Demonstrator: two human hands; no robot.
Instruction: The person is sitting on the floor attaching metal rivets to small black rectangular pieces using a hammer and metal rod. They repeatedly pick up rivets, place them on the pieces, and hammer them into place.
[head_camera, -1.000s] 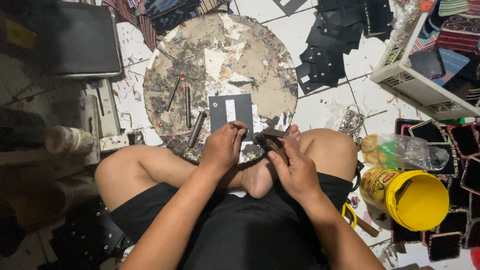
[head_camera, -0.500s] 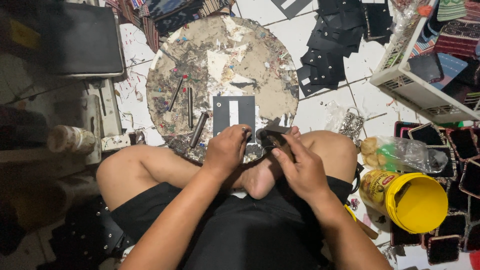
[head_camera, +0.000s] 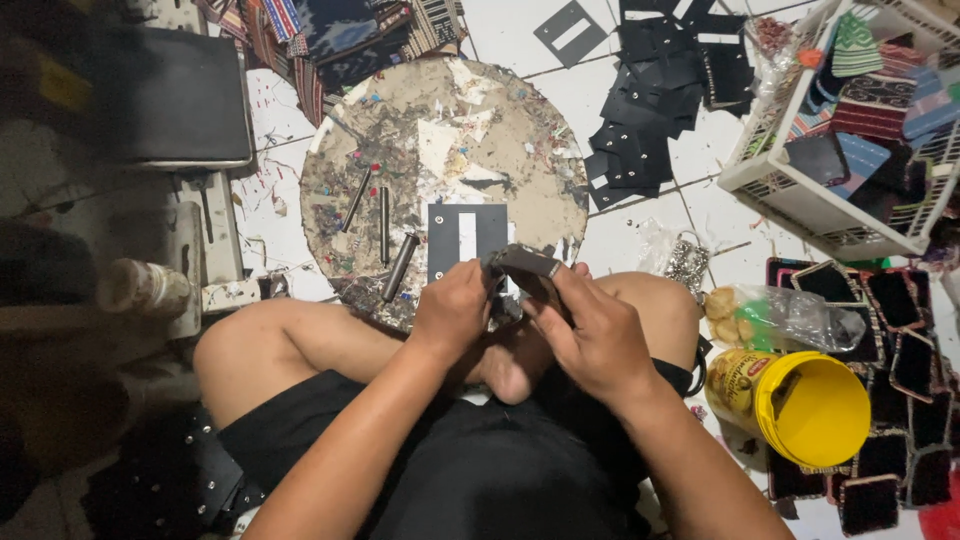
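A small dark rectangular folded piece with a thin pale edge (head_camera: 527, 270) is held between both hands above the crossed legs, at the near rim of a round, paint-spattered and paper-scraped work board (head_camera: 440, 130) laid on the white tiled floor (head_camera: 640, 230). The left hand (head_camera: 455, 312) is closed on the piece's left end, fingers curled tight; the right hand (head_camera: 592, 335) is wrapped over its right side, thumb pressed on top. Just beyond the hands, a dark grey flat rectangular template with a pale slot (head_camera: 467, 240) lies on the board, beside three slim dark metal punch rods (head_camera: 385, 225). The step in hand is judged to be the folding or pressing of the piece into shape; for the next move, a steady pinch at both ends and squared edges appear to be required. A heap of black cut cards (head_camera: 665, 95) lies further out, a yellow-lidded jar (head_camera: 800, 405) to the right.
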